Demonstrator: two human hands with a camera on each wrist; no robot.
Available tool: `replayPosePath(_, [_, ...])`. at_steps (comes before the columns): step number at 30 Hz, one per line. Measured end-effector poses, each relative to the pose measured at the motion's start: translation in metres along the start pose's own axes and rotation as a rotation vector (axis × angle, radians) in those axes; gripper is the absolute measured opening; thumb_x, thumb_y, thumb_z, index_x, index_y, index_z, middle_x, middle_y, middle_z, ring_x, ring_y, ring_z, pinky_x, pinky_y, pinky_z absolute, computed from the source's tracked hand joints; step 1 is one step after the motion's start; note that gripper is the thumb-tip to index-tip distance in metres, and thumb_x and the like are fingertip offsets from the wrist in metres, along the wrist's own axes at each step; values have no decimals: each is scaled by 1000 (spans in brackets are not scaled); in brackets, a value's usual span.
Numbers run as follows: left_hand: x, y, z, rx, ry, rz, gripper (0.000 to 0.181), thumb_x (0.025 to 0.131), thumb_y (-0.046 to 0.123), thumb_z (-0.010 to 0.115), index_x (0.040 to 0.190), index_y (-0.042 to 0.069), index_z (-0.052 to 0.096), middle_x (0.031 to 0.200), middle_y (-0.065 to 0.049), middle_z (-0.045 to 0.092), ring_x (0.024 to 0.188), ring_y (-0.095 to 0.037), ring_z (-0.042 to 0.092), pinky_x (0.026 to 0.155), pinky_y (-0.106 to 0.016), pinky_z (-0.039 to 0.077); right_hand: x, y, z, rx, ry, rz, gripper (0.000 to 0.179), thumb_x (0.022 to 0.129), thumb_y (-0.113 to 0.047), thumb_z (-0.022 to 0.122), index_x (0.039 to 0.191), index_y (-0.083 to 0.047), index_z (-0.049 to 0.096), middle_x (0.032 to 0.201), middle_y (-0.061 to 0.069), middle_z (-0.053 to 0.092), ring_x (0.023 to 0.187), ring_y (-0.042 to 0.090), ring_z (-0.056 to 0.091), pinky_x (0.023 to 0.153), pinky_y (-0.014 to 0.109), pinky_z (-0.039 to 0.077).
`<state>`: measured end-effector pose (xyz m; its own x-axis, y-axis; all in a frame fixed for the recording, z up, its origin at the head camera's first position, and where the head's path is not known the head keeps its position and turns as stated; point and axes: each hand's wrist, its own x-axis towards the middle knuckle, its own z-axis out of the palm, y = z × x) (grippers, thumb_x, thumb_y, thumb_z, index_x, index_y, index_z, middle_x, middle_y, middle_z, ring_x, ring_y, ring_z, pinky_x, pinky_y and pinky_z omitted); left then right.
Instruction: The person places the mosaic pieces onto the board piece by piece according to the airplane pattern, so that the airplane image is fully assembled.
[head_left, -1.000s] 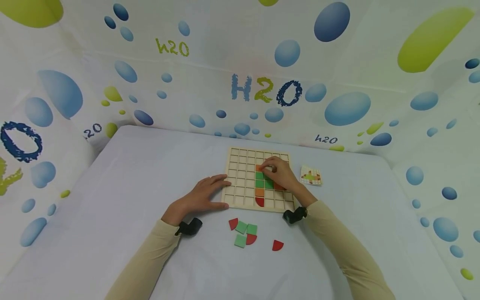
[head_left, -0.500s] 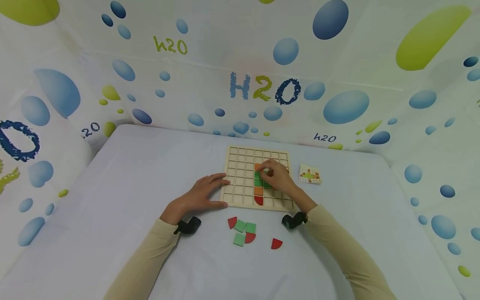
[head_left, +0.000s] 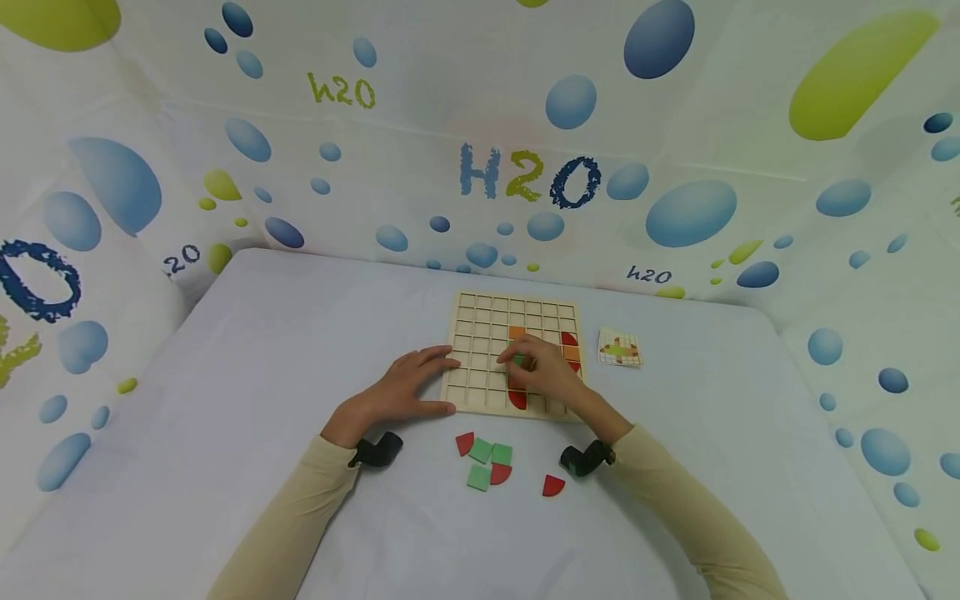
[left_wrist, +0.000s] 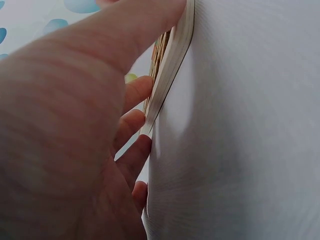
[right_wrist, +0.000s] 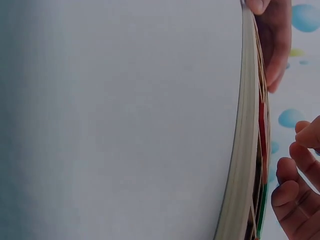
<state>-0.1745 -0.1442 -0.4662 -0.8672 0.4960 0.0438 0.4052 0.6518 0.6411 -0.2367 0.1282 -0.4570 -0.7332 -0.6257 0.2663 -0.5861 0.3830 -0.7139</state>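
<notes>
A square wooden grid board (head_left: 474, 350) lies on the white table. My left hand (head_left: 397, 387) rests at its left side, fingers extended onto the edge and thumb at the near left corner. In the left wrist view, those fingers touch the board's edge (left_wrist: 172, 65). Over the board's middle, my right hand (head_left: 551, 371) has thumb and fingertips close together, with no piece visible between them. Below it sit an orange square (head_left: 517, 332) and a red quarter-circle (head_left: 517, 400). To its right are another red quarter-circle (head_left: 569, 338) and an orange square (head_left: 571, 353). Green pieces are mostly covered by the hand.
In front of the board lie loose green squares (head_left: 478, 477) and red quarter-circles (head_left: 553, 485). A small printed pattern card (head_left: 619, 347) lies right of the board. A patterned backdrop (head_left: 420, 150) rises behind the table (head_left: 315, 308).
My right hand has moved down and left from the upper orange square toward the board's middle, uncovering the red and orange pieces at right. The left hand stays put.
</notes>
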Motion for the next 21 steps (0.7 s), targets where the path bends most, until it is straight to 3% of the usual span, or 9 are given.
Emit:
replayPosePath(4, [0, -1, 0, 4, 4, 1, 64, 85, 31, 75, 140, 10, 50, 154, -16, 34, 142, -38, 29, 113, -59, 20, -2, -7, 4, 6, -13, -42, 13, 89, 3, 62, 96, -1, 72, 96, 11, 66, 64, 16, 54, 60, 23, 48])
replayPosePath(12, [0, -1, 1, -1, 4, 4, 64, 85, 32, 75, 140, 9, 50, 154, -17, 34, 142, -38, 29, 113, -60, 19, -7, -23, 11, -22, -82, -47, 12, 89, -1, 64, 97, -5, 73, 98, 7, 65, 66, 13, 53, 60, 21, 47])
replayPosePath(21, [-1, -2, 1, -7, 13, 10, 63, 85, 31, 76, 139, 9, 51, 153, -17, 35, 141, -37, 30, 113, -60, 19, -11, -36, 19, 7, -222, -113, 13, 87, -2, 68, 99, -6, 72, 97, 5, 67, 69, 13, 52, 60, 19, 46])
